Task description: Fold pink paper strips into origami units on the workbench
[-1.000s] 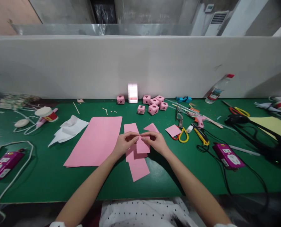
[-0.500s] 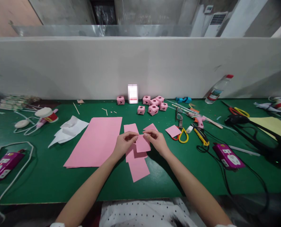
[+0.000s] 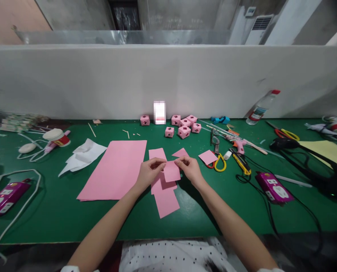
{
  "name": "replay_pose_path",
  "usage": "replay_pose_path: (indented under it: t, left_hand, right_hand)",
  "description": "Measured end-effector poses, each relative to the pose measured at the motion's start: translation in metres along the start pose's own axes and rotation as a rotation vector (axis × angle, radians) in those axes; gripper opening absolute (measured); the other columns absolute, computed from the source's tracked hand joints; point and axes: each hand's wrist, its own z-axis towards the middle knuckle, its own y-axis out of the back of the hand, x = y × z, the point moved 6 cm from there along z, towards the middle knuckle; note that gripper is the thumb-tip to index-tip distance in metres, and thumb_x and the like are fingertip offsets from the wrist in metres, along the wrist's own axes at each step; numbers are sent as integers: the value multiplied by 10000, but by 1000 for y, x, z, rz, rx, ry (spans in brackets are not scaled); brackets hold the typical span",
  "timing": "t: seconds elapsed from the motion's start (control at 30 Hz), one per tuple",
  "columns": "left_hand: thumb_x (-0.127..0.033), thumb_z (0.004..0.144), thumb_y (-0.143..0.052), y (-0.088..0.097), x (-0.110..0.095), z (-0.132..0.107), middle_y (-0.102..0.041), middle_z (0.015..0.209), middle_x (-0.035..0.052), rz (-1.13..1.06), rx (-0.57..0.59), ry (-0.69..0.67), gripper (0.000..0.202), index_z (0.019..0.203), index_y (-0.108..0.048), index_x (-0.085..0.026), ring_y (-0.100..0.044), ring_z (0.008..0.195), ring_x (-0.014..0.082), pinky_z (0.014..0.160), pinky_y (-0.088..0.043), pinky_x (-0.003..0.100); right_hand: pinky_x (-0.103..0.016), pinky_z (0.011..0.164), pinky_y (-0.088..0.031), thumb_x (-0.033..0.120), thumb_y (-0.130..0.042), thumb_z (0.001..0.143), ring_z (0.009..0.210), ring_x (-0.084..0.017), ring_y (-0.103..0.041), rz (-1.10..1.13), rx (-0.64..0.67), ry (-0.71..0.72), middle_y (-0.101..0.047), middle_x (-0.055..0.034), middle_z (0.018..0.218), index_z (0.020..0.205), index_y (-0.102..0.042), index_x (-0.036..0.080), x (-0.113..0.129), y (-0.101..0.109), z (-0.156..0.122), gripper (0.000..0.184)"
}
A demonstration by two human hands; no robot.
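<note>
Both hands hold one small pink paper square just above the green table. My left hand pinches its upper left corner. My right hand pinches its upper right corner. Under the square lie more pink paper pieces, overlapping each other. A large pink sheet lies flat to the left of my left hand. Another small pink square rests to the right, beside scissors with red and yellow handles.
Several pink paper cubes stand at the back by the white wall. Crumpled white paper and a glue jar lie left. A glue gun, a yellow cutter, a bottle, purple power strips and cables crowd the right.
My right hand has slid a little left and up along the square's top edge, and the square has tilted slightly. My left hand has stayed where it was.
</note>
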Motion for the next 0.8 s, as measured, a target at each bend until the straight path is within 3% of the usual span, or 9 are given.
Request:
replay_pose_path:
  t: [0.27, 0.6, 0.7, 0.8]
  left_hand:
    - [-329, 793, -658, 3, 1, 1, -716, 878, 47, 41, -46, -11, 196, 897, -703, -169, -666, 767, 169, 708, -560, 291]
    - [-354, 816, -617, 2, 0, 1, -705, 877, 55, 89, -28, -29, 223, 912, -690, -167, -647, 743, 159, 689, -527, 275]
    - [-354, 820, -610, -3, 4, 1, -706, 884, 51, 151, 44, -22, 251, 984, -687, -180, -641, 742, 155, 645, -504, 252]
    - [-349, 814, -616, -12, 8, 0, -714, 835, 43, 226, 158, -26, 214, 909, -710, -182, -642, 731, 157, 649, -496, 251]
  right_hand:
    - [-274, 588, -484, 487, -771, 619, 586, -141, -584, 50, 79, -134, -666, -25, 654, 794, -706, 146, -2, -6, -5, 389]
    - [-270, 553, -453, 492, -770, 605, 543, -138, -557, -2, 84, -84, -626, -14, 583, 684, -663, 149, -1, -5, -3, 368]
    - [-250, 526, -414, 473, -752, 634, 528, -128, -533, -107, 197, -66, -620, -13, 571, 695, -670, 142, -4, -13, -6, 346]
    - [-229, 499, -371, 446, -716, 690, 519, -118, -513, -230, 302, -50, -615, -7, 565, 705, -685, 138, -8, -23, -12, 310]
